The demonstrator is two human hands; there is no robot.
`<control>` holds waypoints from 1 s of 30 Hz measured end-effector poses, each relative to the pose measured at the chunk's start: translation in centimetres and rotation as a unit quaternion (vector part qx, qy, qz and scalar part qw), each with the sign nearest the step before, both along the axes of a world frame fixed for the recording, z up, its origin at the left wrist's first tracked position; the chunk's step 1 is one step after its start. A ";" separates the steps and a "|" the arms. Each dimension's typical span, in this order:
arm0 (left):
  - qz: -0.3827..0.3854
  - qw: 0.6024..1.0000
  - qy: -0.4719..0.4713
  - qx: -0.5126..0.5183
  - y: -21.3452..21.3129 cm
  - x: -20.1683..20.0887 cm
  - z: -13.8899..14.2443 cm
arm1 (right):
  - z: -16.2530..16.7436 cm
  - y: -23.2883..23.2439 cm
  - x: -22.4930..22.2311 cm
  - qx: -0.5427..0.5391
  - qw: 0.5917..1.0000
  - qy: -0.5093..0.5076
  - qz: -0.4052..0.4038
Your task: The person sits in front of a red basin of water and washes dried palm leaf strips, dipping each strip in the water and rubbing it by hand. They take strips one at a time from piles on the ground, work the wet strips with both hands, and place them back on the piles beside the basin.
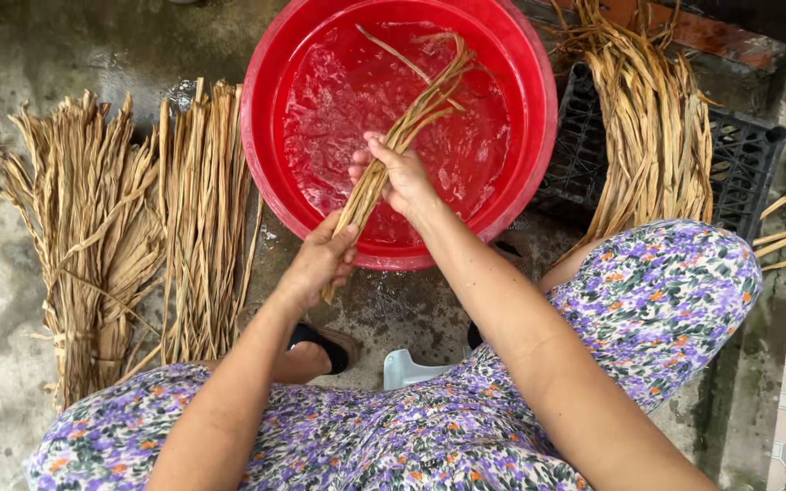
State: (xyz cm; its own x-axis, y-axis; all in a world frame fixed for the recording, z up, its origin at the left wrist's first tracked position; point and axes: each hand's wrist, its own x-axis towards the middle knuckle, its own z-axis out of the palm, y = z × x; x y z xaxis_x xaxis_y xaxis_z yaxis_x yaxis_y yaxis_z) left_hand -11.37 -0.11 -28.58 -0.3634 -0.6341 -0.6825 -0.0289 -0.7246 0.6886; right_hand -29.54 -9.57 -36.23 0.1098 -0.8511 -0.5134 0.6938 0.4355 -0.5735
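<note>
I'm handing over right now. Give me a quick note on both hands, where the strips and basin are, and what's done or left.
Left hand: shut on the near end of a strip bundle.
Right hand: gripping the same bundle higher up, over the red basin.
The bundle's far end lies in the water.
Dry strips lie on the floor to the left; more strips rest on the black crate to the right.
Done: one bundle being wetted. Left: apparently the floor piles.
</note>
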 end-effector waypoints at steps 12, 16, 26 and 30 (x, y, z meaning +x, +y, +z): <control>0.065 0.985 -0.138 -0.076 0.1 8.4 10.7 | -0.5 -5.5 -15.5 0.032 0.971 0.023 -0.235; 0.044 0.971 -0.228 -0.061 -0.7 6.5 7.9 | 3.9 -2.2 -6.6 -0.071 0.997 -0.031 0.011; -0.148 0.959 -0.212 -0.115 0.9 2.1 4.8 | -3.1 -1.8 -5.9 0.056 0.993 -0.039 -0.093; 0.034 0.974 -0.196 -0.111 -1.2 4.8 9.6 | -1.7 -4.2 -13.4 -0.063 0.981 -0.033 -0.178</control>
State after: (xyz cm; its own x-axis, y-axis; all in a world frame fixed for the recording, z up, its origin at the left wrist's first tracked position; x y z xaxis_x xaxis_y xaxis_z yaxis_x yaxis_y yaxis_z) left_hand -6.56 -1.28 -18.99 -0.0547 -0.7950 -0.6042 -0.2782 -0.5690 0.7738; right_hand -42.97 -13.80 -37.93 -0.1760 -0.8979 -0.4036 0.8269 0.0877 -0.5555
